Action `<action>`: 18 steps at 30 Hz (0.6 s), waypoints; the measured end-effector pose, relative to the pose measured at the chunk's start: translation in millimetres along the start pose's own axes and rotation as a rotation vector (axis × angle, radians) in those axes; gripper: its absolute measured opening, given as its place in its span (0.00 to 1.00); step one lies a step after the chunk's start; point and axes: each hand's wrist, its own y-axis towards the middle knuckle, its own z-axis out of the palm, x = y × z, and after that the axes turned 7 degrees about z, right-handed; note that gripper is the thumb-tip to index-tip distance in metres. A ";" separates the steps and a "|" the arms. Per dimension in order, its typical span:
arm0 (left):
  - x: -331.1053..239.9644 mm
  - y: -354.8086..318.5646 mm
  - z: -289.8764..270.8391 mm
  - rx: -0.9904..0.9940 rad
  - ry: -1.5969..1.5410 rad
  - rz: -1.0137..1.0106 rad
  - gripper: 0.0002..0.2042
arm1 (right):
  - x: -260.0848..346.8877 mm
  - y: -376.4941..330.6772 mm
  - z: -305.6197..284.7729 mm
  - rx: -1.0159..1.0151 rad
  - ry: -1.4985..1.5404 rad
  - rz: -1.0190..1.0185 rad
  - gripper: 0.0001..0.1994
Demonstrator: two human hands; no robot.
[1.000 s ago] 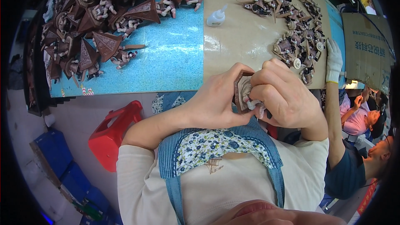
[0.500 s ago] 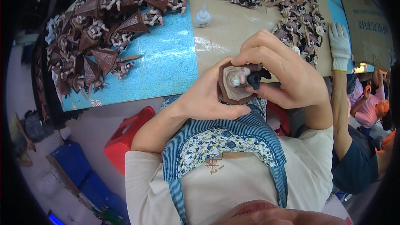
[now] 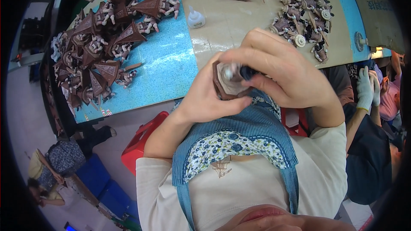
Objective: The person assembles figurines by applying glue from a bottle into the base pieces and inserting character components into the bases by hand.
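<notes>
- Left hand: curled around a small brown figurine, gripping it from the person's left side, thumb along its lower edge.
- Right hand: fingers drawn together, pinching a small dark piece against the figurine's upper right part.
- Figurine position: held in the air close to the chest, off the table, just in front of its near edge. One figurine is in hand.
- Orientation: the pale round face of the figurine points up toward the camera. Its long axis cannot be told, since both hands cover most of it.
- One small white squeeze bottle stands upright on the table near the far edge, at the seam between the blue cover and the tan sheet.
- Pile of finished brown figurines with cone tops: lies toward the table's left edge. Too many and too overlapped to count.
- Group of smaller brown parts: spread along the far right part of the tan sheet. Count not readable.
- One red stool stands on the floor below the table's near edge.
- A co-worker's white-gloved hand is at the right, well apart from the figurine.
</notes>
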 end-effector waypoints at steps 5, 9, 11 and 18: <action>1.1 -0.5 -30.1 0.344 -0.375 -0.245 0.37 | -5.2 16.1 -5.8 0.115 0.038 -0.192 0.16; -10.4 -13.0 -38.7 0.283 -0.324 -0.246 0.36 | -15.1 24.7 2.5 0.168 0.086 -0.228 0.18; -22.7 -27.3 -46.3 0.147 0.240 -0.009 0.37 | -26.1 26.2 4.4 0.080 0.202 -0.173 0.24; -106.4 -32.4 -86.7 0.007 1.415 -0.074 0.38 | -54.8 58.7 57.4 -0.285 0.194 0.223 0.26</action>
